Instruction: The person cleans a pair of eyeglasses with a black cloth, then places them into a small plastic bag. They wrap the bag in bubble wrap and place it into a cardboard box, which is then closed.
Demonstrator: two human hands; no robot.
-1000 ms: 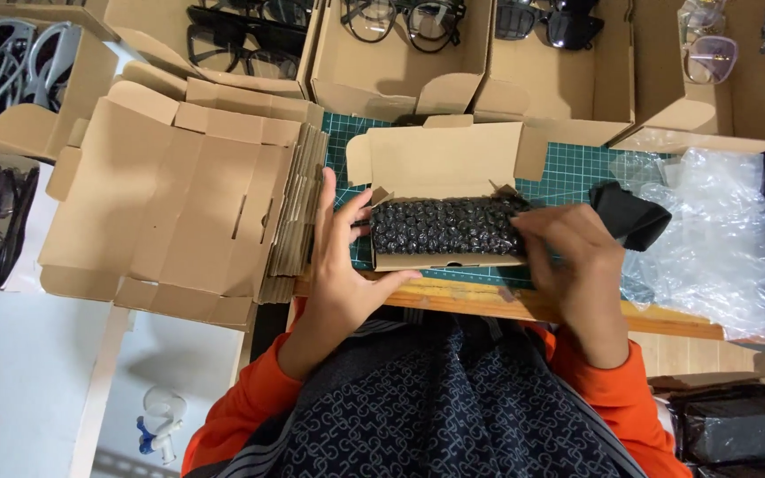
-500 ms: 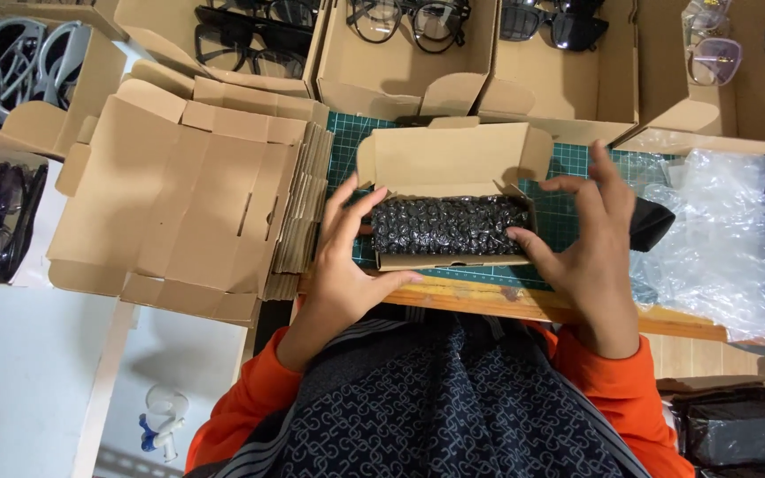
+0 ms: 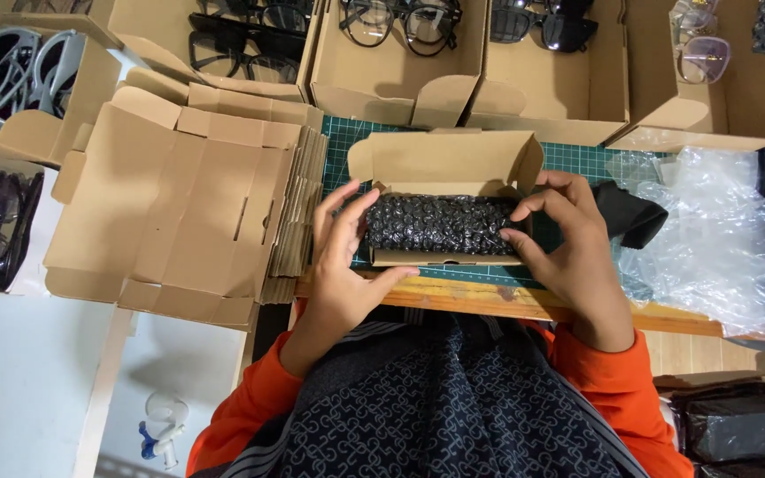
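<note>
1. Head view: the black bubble-wrapped bundle [image 3: 440, 224] lies lengthwise in the small open carton [image 3: 446, 199] at centre, on the green cutting mat [image 3: 568, 159] covering the table.
2. The left hand [image 3: 347, 257] braces the carton's 9 o'clock end; the right hand [image 3: 568, 243] its 3 o'clock end. Fingers are narrowly curled on the bundle's ends, seemingly seating it.
3. A stack of flat cartons [image 3: 179, 204] sits at 9 o'clock, within reach.
4. Versus earlier: both hands have shifted outward from the bundle's top to its ends.

We see a stack of flat cardboard blanks [image 3: 179, 199] at left. Behind, open boxes [image 3: 400, 62] hold eyeglasses [image 3: 400, 18], and crumpled clear plastic [image 3: 719, 239] lies right of the green cutting mat [image 3: 577, 159].
</note>
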